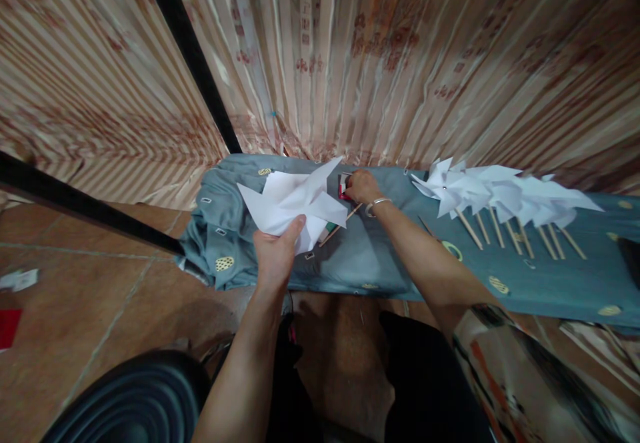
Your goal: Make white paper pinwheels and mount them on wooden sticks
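Head view: L hand (275, 253) fingers pinch paper pinwheel (295, 203); R hand (361, 186) fingers closed on small red-white item (344, 188).

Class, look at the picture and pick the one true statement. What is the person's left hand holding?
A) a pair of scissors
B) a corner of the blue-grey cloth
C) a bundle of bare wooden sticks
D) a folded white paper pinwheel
D: the left hand grips a white paper pinwheel by its lower edge, raised over the blue-grey cloth, while the right hand reaches to a small red item farther back.
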### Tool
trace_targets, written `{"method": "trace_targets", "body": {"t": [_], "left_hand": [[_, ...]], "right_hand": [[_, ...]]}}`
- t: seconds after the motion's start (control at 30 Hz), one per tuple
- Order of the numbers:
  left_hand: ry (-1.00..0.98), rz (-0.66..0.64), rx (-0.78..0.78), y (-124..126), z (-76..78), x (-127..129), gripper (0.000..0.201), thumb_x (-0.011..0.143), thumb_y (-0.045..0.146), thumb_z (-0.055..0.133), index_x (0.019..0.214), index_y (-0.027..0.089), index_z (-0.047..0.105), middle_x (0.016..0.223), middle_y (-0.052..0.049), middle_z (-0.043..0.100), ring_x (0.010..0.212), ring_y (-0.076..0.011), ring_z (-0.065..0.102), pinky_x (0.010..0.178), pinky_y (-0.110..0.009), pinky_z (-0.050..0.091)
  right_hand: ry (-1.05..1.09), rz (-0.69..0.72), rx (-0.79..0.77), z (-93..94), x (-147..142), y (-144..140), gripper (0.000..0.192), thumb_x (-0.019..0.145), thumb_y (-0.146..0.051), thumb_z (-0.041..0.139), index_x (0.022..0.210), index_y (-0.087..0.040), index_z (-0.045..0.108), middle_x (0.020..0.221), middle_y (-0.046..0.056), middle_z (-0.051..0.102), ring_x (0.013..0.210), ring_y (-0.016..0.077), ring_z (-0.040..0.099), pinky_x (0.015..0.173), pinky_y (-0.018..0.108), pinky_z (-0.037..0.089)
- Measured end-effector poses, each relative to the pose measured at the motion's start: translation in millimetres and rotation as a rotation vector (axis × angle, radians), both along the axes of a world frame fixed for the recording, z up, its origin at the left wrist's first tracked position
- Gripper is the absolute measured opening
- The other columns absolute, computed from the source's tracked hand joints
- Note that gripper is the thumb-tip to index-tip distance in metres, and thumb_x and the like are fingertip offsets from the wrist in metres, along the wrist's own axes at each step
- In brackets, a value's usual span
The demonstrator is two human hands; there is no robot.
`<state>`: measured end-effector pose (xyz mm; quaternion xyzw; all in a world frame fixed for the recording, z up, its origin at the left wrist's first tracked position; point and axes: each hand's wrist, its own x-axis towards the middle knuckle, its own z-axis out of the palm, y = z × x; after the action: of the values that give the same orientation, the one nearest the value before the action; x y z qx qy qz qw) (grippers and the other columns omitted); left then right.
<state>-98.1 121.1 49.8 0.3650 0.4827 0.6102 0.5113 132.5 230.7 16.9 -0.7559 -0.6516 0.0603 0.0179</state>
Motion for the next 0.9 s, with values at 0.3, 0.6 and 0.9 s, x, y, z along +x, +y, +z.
{"method": "trace_targets", "body": {"t": [0.3,0.6,0.9], "left_hand": [[-0.001,0.004,0.014,0.5,-0.4,-0.4,0.039,0.057,0.031,0.084,0.088,0.009,0.076,0.096,-0.012,0.077,0.084,-0.0214,0.072,0.080,-0.032,0.059],[-0.009,-0.034,0.039,-4.2,1.6,8.4,0.039,0.054,0.029,0.083,0.086,0.009,0.075,0.093,-0.012,0.077,0.083,-0.0224,0.072,0.078,-0.033,0.059],[0.145,-0.146,0.036,-17.2,-5.2,40.5,0.036,0.055,0.033,0.082,0.080,0.009,0.074,0.087,-0.012,0.077,0.083,-0.0253,0.072,0.078,-0.036,0.059]], "right_hand": [[0.109,-0.081,0.152,5.5,-0.2,-14.4,0.028,0.087,-0.017,0.049,0.095,-0.014,0.076,0.107,0.012,0.072,0.101,0.0203,0.065,0.091,0.028,0.047],[0.457,-0.158,0.519,-19.9,22.9,-129.0,0.014,0.078,-0.025,0.064,0.080,-0.016,0.075,0.130,0.016,0.062,0.118,0.0271,0.060,0.103,0.042,0.044],[0.458,-0.145,0.535,-56.6,44.4,-204.5,0.019,0.082,-0.030,0.059,0.083,-0.021,0.075,0.128,0.012,0.064,0.123,0.0290,0.056,0.107,0.048,0.041]]}}
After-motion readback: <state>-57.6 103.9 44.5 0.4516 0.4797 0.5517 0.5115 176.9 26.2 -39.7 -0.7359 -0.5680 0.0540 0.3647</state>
